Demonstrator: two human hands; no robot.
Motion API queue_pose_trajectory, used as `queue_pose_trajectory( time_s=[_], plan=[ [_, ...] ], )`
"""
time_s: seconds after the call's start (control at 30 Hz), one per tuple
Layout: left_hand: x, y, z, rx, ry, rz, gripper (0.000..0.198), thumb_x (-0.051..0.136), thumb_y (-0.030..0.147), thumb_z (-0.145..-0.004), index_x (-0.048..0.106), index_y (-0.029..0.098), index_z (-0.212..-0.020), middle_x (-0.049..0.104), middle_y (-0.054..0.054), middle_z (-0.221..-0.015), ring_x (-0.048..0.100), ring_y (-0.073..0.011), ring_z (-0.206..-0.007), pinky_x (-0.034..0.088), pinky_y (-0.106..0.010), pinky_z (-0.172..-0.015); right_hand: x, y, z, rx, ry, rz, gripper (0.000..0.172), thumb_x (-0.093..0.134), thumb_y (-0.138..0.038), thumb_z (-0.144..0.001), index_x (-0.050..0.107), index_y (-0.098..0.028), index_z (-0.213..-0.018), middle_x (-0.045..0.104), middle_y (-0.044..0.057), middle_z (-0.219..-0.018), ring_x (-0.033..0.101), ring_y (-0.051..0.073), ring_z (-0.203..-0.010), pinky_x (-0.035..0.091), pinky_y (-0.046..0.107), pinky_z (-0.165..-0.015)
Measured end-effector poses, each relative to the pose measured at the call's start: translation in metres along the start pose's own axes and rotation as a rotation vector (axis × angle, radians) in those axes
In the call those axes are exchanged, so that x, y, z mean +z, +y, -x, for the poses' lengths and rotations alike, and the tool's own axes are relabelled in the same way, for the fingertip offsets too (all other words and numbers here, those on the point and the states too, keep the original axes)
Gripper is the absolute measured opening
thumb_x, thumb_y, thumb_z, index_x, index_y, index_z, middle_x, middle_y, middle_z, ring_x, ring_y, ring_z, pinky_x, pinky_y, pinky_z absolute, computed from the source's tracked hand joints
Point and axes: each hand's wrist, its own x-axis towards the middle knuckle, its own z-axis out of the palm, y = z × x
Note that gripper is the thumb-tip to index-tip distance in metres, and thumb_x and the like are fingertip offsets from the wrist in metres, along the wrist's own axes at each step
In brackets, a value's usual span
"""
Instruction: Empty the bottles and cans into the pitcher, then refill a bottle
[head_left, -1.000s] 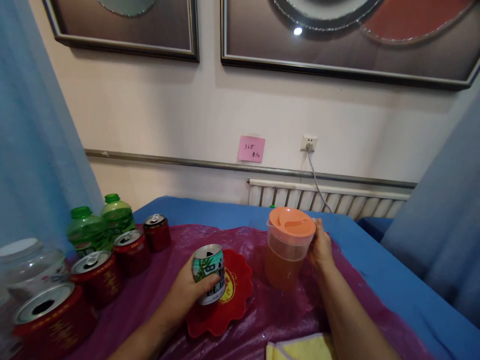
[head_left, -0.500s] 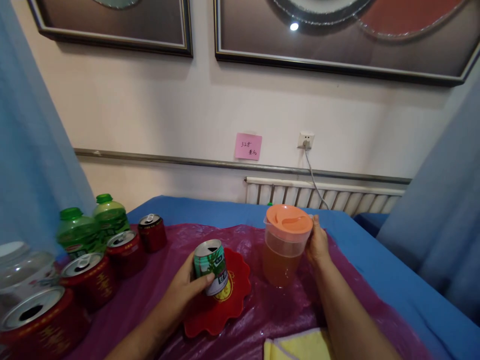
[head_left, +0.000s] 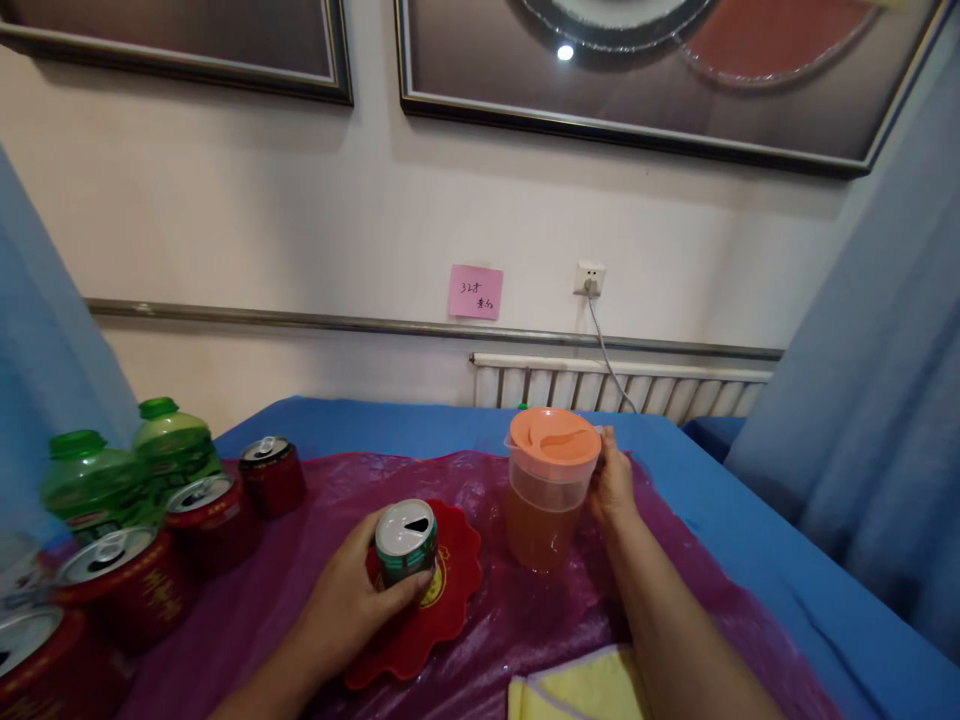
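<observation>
My left hand (head_left: 360, 585) is wrapped round an opened green drink can (head_left: 407, 540), its top facing me. Below the can is a red scalloped plate (head_left: 446, 620) with a yellow mark in its middle. On the right, my right hand (head_left: 615, 478) grips the handle of a clear plastic pitcher (head_left: 546, 515) part full of amber liquid. An orange lid (head_left: 555, 437) covers the pitcher. The handle is mostly hidden by my fingers.
Opened red cans (head_left: 214, 520) line the left side, with green-capped bottles (head_left: 176, 445) behind. A yellow cloth (head_left: 577, 690) lies in front on the purple plastic sheet (head_left: 322, 480), over a blue cover (head_left: 720, 530). A radiator (head_left: 622, 385) runs along the wall.
The green can has been lowered towards the plate and turned more upright, so its top shows more. The pitcher stays in my right hand. The whole view has shifted slightly.
</observation>
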Motion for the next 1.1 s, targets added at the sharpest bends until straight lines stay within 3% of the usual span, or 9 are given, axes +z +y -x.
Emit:
queue_pose_trajectory(
  time_s=[0.23,0.37,0.53,0.67,0.93,1.1],
  plan=[
    [0.0,0.009,0.002,0.03,-0.034,-0.071,0.066,0.081,0.039,-0.064,0.058,0.022,-0.124,0.072,-0.008,-0.121,0.067,-0.0321,-0.114,0.051,-0.041,-0.101,0.002,-0.006,0.007,0.058,-0.02,-0.024,0.052,0.074,-0.07,-0.067,0.053,-0.022,-0.068,0.049,-0.01,-0.047,0.04,0.009,-0.038,0.021,0.023,-0.04],
    [0.003,0.003,0.001,0.044,-0.048,-0.121,0.064,0.08,0.038,-0.065,0.059,0.022,-0.123,0.07,-0.01,-0.125,0.065,-0.0339,-0.117,0.048,-0.045,-0.104,0.013,-0.015,0.012,0.011,-0.012,-0.069,0.059,0.079,-0.068,-0.063,0.043,-0.022,-0.061,0.04,-0.012,-0.046,0.03,0.006,-0.038,0.018,0.021,-0.04],
    [0.007,0.0,-0.003,0.011,-0.09,-0.164,0.063,0.078,0.039,-0.067,0.057,0.022,-0.124,0.07,-0.011,-0.123,0.066,-0.0341,-0.116,0.048,-0.047,-0.103,0.038,-0.038,0.016,-0.095,0.027,-0.05,0.062,0.075,-0.072,-0.064,0.038,-0.023,-0.058,0.032,-0.012,-0.045,0.025,0.006,-0.039,0.017,0.022,-0.04],
    [0.004,0.001,-0.009,-0.028,-0.066,-0.2,0.079,0.08,0.042,-0.061,0.053,0.017,-0.131,0.067,-0.016,-0.129,0.064,-0.0369,-0.119,0.047,-0.049,-0.105,0.049,-0.065,0.015,-0.15,-0.021,-0.043,0.062,0.075,-0.072,-0.066,0.038,-0.023,-0.056,0.031,-0.011,-0.045,0.023,0.006,-0.039,0.016,0.023,-0.04],
    [-0.014,0.013,-0.014,0.076,-0.027,-0.34,0.072,0.079,0.047,-0.06,0.062,0.022,-0.125,0.066,-0.015,-0.134,0.057,-0.041,-0.128,0.042,-0.05,-0.109,0.012,-0.134,0.013,-0.25,0.062,-0.026,0.061,0.073,-0.072,-0.071,0.04,-0.023,-0.057,0.031,-0.011,-0.044,0.023,0.006,-0.04,0.017,0.024,-0.04],
    [-0.017,0.029,-0.017,0.114,-0.07,-0.44,0.064,0.071,0.05,-0.066,0.063,0.023,-0.124,0.068,-0.013,-0.132,0.059,-0.0395,-0.127,0.044,-0.046,-0.105,-0.006,-0.151,0.019,-0.286,0.074,0.043,0.061,0.074,-0.072,-0.07,0.041,-0.023,-0.056,0.031,-0.011,-0.045,0.024,0.006,-0.04,0.018,0.025,-0.039]
  ],
)
